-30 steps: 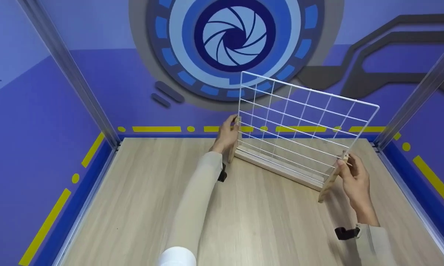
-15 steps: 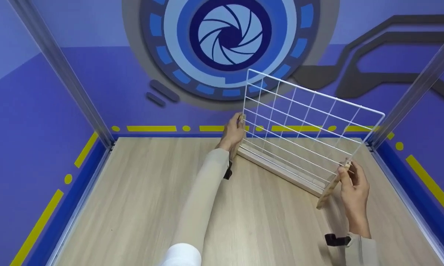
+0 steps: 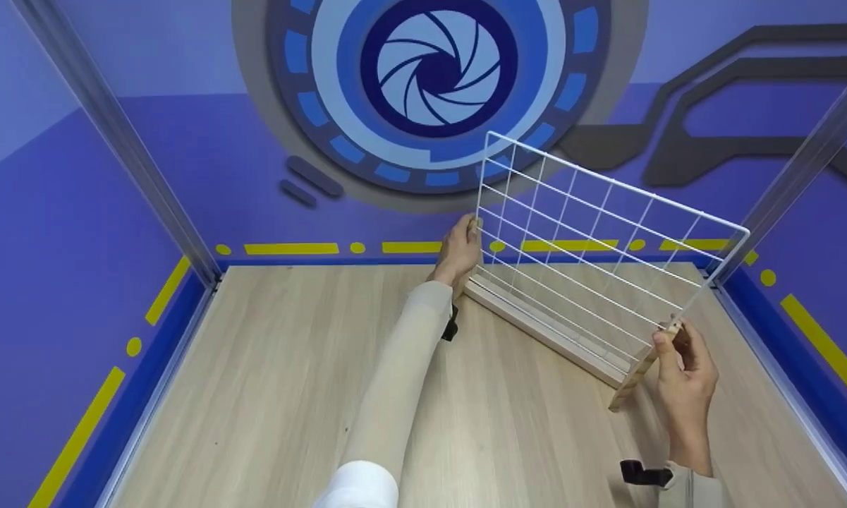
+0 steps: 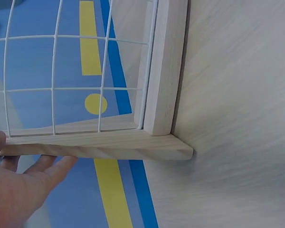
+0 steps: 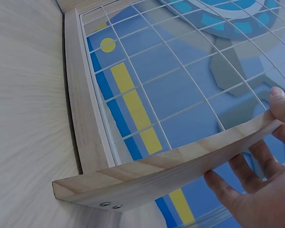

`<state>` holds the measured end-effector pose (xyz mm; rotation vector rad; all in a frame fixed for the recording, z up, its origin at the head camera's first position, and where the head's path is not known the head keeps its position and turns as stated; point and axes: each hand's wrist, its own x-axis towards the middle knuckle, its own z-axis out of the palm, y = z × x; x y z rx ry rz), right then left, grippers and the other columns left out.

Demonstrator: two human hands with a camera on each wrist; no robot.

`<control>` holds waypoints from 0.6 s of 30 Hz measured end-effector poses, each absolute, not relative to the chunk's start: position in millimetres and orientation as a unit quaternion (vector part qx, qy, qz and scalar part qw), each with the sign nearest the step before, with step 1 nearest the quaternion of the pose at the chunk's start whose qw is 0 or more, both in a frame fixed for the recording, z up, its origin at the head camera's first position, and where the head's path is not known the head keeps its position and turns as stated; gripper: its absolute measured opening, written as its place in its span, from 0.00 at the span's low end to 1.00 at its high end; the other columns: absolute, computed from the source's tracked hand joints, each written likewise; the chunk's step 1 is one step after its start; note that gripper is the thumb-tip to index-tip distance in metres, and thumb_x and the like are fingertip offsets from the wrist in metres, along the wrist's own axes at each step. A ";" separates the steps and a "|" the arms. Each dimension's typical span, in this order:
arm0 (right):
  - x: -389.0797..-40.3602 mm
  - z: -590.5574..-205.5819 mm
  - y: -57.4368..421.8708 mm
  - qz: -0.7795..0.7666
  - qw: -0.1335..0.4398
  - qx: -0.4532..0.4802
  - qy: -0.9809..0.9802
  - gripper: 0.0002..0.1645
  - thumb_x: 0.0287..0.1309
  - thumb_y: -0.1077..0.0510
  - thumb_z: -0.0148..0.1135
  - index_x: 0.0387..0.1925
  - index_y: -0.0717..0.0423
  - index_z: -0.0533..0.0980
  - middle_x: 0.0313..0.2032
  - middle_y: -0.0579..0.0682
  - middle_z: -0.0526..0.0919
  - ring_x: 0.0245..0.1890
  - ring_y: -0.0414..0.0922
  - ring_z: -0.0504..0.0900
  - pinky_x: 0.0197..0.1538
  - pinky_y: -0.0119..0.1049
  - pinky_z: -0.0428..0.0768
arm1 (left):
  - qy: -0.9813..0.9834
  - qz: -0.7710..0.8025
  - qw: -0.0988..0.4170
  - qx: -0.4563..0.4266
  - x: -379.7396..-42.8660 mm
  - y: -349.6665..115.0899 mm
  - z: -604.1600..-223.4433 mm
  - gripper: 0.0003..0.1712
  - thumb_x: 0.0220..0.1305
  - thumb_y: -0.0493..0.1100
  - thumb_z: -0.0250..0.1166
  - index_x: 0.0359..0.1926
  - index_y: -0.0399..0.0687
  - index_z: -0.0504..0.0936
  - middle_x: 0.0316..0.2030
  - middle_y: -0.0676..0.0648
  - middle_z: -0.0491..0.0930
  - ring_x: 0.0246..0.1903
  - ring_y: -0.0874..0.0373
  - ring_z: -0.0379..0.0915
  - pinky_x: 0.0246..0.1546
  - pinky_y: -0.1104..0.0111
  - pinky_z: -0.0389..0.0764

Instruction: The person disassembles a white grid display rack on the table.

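A wooden desktop rack with a white wire grid panel point(image 3: 612, 181) stands at an angle on the table, its right end nearer to me. A pale wooden ledge point(image 3: 543, 330) runs along the bottom between two side boards. My left hand point(image 3: 458, 248) grips the upper end of the left side board point(image 4: 109, 147), thumb on one face and fingers beneath in the left wrist view. My right hand point(image 3: 687, 374) holds the top of the right side board point(image 5: 180, 161) between thumb and fingers. Two screw heads point(image 5: 111, 205) show on that board's outer face.
The wood-grain table point(image 3: 296, 367) reaches back to a printed blue wall point(image 3: 183, 155) with yellow dashes. Metal posts point(image 3: 134, 162) rise at the back corners, and a metal rail point(image 3: 162, 388) edges the table's left side.
The rack has shifted to the right and turned a little, its right end coming nearer to me. Both hands have moved along with it, keeping their grip. The head view has shifted slightly.
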<state>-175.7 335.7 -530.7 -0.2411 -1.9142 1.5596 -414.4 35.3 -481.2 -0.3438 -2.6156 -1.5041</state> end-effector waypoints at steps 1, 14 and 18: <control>-174.9 -530.9 335.9 0.592 0.319 -0.098 -0.733 0.27 0.68 0.61 0.60 0.67 0.58 0.71 0.53 0.57 0.77 0.54 0.39 0.77 0.55 0.19 0.74 | -0.859 -0.496 0.052 -0.112 -414.2 35.9 -481.7 0.22 0.79 0.40 0.46 0.69 0.45 0.69 0.61 0.43 0.77 0.60 0.50 0.73 0.64 0.61 0.71; -167.6 -526.5 337.3 0.590 0.353 -0.075 -0.722 0.26 0.64 0.68 0.61 0.64 0.62 0.73 0.49 0.52 0.80 0.51 0.38 0.78 0.51 0.19 0.74 | -0.851 -0.509 0.058 -0.114 -412.7 43.8 -484.7 0.22 0.79 0.40 0.46 0.69 0.47 0.70 0.60 0.44 0.78 0.58 0.51 0.75 0.61 0.61 0.74; -167.9 -531.1 341.3 0.598 0.351 -0.092 -0.715 0.27 0.64 0.68 0.62 0.64 0.60 0.74 0.48 0.46 0.81 0.51 0.39 0.78 0.49 0.19 0.75 | -0.850 -0.510 0.052 -0.118 -412.7 45.9 -486.6 0.22 0.80 0.42 0.46 0.70 0.49 0.69 0.61 0.44 0.77 0.58 0.52 0.74 0.62 0.62 0.74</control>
